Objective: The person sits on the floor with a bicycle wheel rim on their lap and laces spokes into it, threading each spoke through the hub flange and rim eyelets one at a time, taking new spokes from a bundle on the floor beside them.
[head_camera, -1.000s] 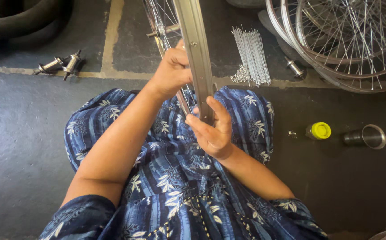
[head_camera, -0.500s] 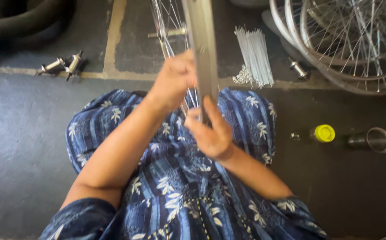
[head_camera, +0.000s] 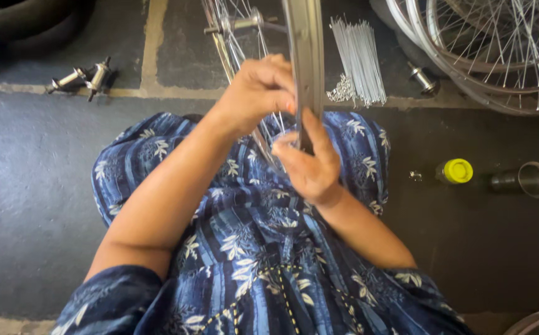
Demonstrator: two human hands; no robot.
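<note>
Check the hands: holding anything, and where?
Both hold the wheel rim: left hand grips its left edge, right hand its lower end, thumb up the face.

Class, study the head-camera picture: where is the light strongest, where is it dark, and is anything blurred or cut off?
Head view: daylight glints brightest on the metal wheel rim and the loose spokes; the stone floor stays dull and dark, deepest near the tyre at top left. Both hands, left hand and right hand, look sharp. The finished wheels are cut off at the right edge.
</note>
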